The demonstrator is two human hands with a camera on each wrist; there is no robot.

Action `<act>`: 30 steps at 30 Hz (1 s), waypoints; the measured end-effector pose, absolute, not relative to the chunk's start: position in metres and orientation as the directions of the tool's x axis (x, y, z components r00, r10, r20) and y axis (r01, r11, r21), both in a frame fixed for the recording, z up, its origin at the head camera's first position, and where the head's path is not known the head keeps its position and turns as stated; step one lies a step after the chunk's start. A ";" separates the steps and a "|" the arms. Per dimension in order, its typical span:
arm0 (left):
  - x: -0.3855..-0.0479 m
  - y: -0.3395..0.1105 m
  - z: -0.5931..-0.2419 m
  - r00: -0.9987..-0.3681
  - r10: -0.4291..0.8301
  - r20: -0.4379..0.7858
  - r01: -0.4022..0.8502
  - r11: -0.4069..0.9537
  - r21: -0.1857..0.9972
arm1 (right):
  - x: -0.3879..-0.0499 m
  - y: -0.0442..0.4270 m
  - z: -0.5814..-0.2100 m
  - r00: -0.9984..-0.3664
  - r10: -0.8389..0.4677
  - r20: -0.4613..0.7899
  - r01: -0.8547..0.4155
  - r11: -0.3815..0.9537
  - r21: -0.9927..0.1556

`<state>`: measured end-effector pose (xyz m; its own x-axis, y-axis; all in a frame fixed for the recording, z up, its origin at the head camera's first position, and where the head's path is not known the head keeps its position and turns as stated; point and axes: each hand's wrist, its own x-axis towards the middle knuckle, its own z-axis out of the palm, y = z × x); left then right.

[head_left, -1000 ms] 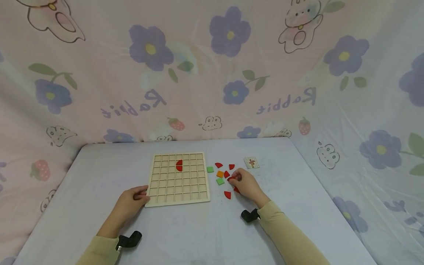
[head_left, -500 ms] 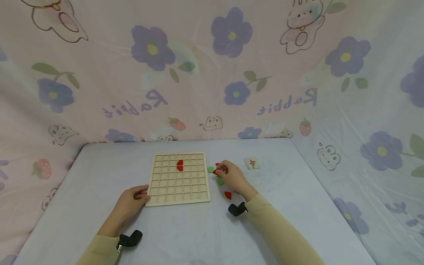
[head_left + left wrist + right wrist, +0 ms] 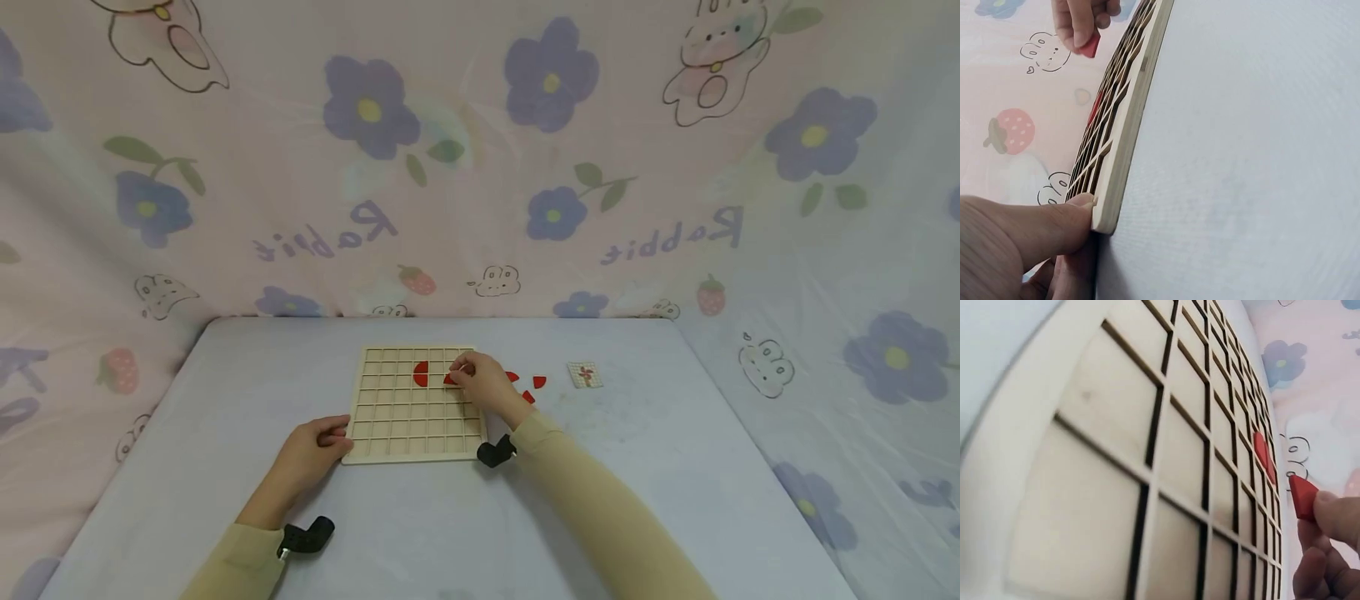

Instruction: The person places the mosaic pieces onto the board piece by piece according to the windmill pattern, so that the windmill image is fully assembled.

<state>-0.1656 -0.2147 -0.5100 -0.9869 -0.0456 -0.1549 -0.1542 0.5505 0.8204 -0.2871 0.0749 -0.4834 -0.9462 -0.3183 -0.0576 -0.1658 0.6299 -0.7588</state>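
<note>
One white table point(image 3: 420, 533), flowered backdrop point(image 3: 468, 192); right fingers point(image 3: 467, 362) hold red piece point(image 3: 1302, 497), left fingers point(image 3: 330, 422) board point(image 3: 418, 412).

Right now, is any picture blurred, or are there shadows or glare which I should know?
Head view: soft light, a faint shadow on the table beside the right sleeve; left wrist view: a shadow beside the left hand; right wrist view: near edge of the wooden board looks blurred; no strong glare anywhere.

A pink cloth point(image 3: 480, 204) printed with purple flowers point(image 3: 551, 79), rabbits point(image 3: 712, 62) and strawberries point(image 3: 417, 280) hangs behind a white table point(image 3: 675, 454).
</note>
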 end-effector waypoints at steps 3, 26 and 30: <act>-0.166 -0.214 -0.511 -0.988 -0.045 -0.150 -0.150 0.553 0.820 | -0.293 0.066 -0.489 -0.943 -0.328 -0.054 -0.179 0.637 -0.750; -0.166 -0.215 -0.513 -0.989 -0.048 -0.139 -0.142 0.567 0.811 | -0.297 0.040 -0.501 -0.967 -0.254 -0.032 -0.164 0.710 -0.685; -0.167 -0.215 -0.514 -0.989 -0.047 -0.142 -0.143 0.570 0.809 | -0.295 0.039 -0.500 -0.967 -0.251 -0.038 -0.157 0.708 -0.689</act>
